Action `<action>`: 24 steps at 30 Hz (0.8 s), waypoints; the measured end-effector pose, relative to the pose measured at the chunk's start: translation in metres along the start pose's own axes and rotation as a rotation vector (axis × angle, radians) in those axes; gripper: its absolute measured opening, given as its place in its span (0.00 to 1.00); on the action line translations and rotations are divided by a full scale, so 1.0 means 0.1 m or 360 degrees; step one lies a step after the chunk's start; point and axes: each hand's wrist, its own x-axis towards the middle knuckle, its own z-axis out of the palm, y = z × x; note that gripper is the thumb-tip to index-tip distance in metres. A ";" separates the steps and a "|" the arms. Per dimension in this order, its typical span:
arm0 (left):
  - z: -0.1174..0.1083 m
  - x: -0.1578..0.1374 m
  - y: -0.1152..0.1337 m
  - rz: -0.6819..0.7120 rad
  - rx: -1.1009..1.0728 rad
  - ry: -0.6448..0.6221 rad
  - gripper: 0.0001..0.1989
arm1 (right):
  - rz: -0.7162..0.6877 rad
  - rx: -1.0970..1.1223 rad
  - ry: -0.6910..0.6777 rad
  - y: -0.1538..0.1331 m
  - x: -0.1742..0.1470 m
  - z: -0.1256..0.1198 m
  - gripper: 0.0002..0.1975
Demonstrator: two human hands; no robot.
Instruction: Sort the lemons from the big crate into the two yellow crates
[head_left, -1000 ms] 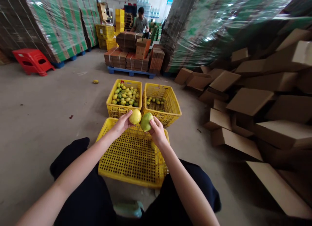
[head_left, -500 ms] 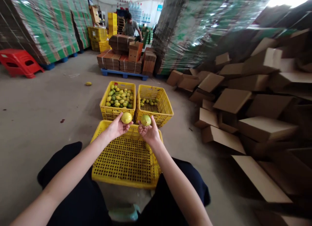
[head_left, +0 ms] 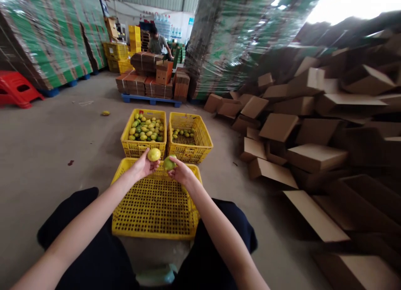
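Note:
My left hand (head_left: 144, 165) holds a yellow lemon (head_left: 153, 155), its fingers curled under and around the fruit. Close beside it, my right hand (head_left: 181, 171) grips a greener lemon (head_left: 169, 162) from the right. Both hands are above the far edge of a shallow yellow perforated crate (head_left: 150, 210), which lies between my knees. Beyond it stands a yellow crate (head_left: 142, 147) well filled with yellow and green lemons (head_left: 146, 128). To its right, another yellow crate (head_left: 200, 148) has a smaller group of greenish lemons (head_left: 184, 133) toward its back left.
Many open cardboard boxes (head_left: 278, 127) are heaped on the right. Wrapped pallet stacks (head_left: 232, 44) rise behind. A blue pallet (head_left: 152, 99) bears bundled flat cartons. A person (head_left: 158, 43) is behind it. On the left are a red stool (head_left: 19, 89) and one stray lemon (head_left: 105, 113) on the floor.
My right hand has turned and moved inward with the greener lemon, closer to my left hand. My left hand still holds the yellow lemon. The whole view has shifted slightly.

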 end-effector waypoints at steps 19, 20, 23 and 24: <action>-0.09 0.00 -0.08 0.0498 0.0539 -0.0127 0.27 | 0.0003 -0.0086 0.0035 -0.01 -0.07 0.04 0.22; -0.10 0.00 -0.09 0.0518 0.0556 -0.0132 0.26 | -0.0005 -0.0097 0.0044 0.01 -0.07 0.03 0.21; -0.10 0.01 -0.08 0.0556 0.0608 -0.0121 0.24 | -0.0094 -0.0085 0.0088 0.08 -0.06 -0.01 0.16; -0.11 0.01 -0.08 0.0564 0.0631 -0.0118 0.23 | -0.0141 -0.0077 0.0104 0.11 -0.05 -0.04 0.14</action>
